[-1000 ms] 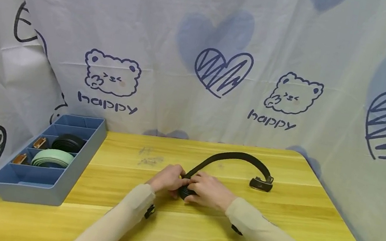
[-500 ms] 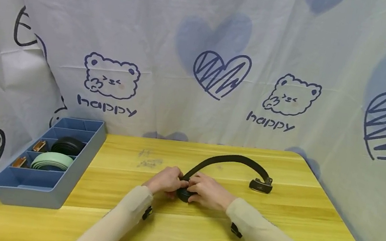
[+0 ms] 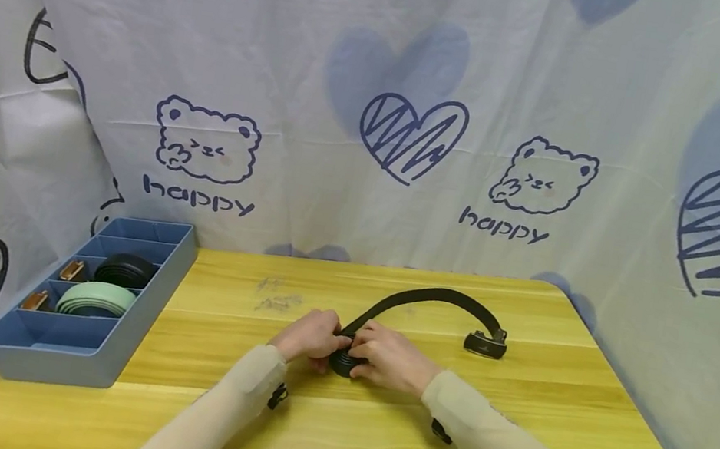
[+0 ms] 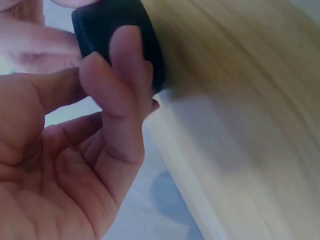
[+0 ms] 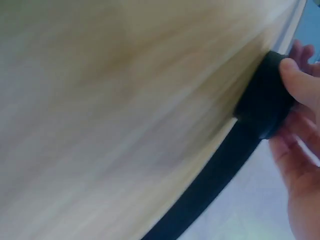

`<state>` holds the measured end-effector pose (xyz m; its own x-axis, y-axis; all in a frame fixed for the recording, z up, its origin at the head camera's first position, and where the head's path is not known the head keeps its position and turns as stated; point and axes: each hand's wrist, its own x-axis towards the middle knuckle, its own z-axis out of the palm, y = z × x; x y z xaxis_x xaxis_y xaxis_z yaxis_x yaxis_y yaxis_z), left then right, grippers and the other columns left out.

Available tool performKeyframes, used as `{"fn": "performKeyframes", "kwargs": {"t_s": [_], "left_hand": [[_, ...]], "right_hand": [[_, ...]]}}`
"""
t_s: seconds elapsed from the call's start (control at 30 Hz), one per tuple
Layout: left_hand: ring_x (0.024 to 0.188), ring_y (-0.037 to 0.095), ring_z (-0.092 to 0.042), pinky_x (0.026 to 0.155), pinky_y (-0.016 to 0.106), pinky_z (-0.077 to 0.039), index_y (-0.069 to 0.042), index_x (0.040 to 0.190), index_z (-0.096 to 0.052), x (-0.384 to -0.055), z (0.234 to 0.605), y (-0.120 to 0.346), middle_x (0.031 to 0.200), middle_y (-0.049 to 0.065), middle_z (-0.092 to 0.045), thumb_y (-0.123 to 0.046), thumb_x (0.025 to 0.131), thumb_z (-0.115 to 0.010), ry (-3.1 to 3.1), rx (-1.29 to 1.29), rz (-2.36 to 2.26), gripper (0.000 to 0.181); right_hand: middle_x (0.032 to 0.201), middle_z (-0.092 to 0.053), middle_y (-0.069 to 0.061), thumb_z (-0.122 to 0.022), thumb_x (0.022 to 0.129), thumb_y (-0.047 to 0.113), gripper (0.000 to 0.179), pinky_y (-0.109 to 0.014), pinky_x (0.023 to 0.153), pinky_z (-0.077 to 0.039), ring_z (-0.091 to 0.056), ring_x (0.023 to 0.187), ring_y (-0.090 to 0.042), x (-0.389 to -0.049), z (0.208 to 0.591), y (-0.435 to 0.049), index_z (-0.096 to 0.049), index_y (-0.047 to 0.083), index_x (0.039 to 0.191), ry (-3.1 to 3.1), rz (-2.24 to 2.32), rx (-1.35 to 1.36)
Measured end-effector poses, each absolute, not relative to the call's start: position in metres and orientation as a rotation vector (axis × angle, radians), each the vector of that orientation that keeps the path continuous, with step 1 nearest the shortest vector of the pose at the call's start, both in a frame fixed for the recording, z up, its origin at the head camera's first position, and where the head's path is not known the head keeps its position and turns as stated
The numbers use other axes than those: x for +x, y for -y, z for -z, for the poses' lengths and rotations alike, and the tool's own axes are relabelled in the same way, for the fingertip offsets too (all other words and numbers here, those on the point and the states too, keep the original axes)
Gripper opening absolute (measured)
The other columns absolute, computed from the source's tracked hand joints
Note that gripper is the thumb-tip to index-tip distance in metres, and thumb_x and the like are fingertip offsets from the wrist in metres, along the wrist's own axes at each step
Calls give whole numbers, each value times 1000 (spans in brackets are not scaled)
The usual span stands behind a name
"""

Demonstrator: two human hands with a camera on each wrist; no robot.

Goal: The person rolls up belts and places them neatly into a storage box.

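Observation:
A black belt is partly rolled into a tight coil [image 3: 342, 364] near the middle of the wooden table. From the coil its unrolled strap [image 3: 440, 295] arcs back and to the right, ending at a dark buckle [image 3: 485, 345]. My left hand [image 3: 310, 336] holds the coil's left side with curled fingers. On the opposite side my right hand [image 3: 392, 357] grips it between thumb and fingers. The right wrist view has the coil [image 5: 264, 95] standing on edge with the strap [image 5: 210, 180] leading away. In the left wrist view, fingers cover part of the coil [image 4: 102, 30].
At the left stands a blue-grey compartment box [image 3: 138, 354]. Its slots hold a coiled black belt [image 3: 126, 270] and a mint-green belt [image 3: 97, 299], each beside a gold-toned buckle. A white printed curtain [image 3: 309, 193] borders the table's back and sides.
Both hands stay at the coil with small finger shifts. The strap's arc sits slightly lower in view than a second ago, as does the scene, from a small head movement.

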<state>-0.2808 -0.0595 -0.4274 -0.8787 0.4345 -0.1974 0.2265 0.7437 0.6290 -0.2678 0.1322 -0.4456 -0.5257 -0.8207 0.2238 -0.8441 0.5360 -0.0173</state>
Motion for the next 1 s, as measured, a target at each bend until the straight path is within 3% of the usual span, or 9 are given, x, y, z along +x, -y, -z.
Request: {"fn": "performKeyframes", "kwargs": {"t_s": [0.27, 0.53, 0.83, 1.0], "left_hand": [[47, 19, -65, 50, 30, -53, -4, 81, -65, -277, 428, 61, 62, 11, -64, -25, 100, -58, -2592, 474, -941, 29], [48, 19, -65, 52, 31, -55, -5, 90, -65, -281, 431, 67, 62, 12, -65, -29, 99, -59, -2546, 447, -923, 27], [49, 22, -63, 47, 30, -49, -9, 75, -67, -286, 432, 64, 61, 10, -66, -34, 100, -57, -2675, 510, -823, 37], [42, 14, -49, 44, 25, -39, -10, 69, -64, -285, 431, 62, 53, 3, -55, -31, 102, -53, -2714, 591, -724, 41]], "right_hand": [[88, -63, 3, -75, 84, 39, 26, -28, 78, -47, -48, 85, -14, -261, 448, -122, -76, 13, 89, 2601, -171, 1277], [99, -71, 6, -76, 84, 35, 25, -28, 83, -49, -53, 94, -13, -268, 450, -128, -78, 17, 101, 2592, -245, 1365], [106, -72, 2, -75, 85, 35, 28, -30, 90, -49, -57, 100, -15, -273, 447, -131, -77, 15, 105, 2577, -223, 1414], [106, -70, 1, -76, 86, 33, 26, -31, 91, -49, -58, 102, -16, -272, 445, -130, -77, 14, 103, 2602, -232, 1400]]}}
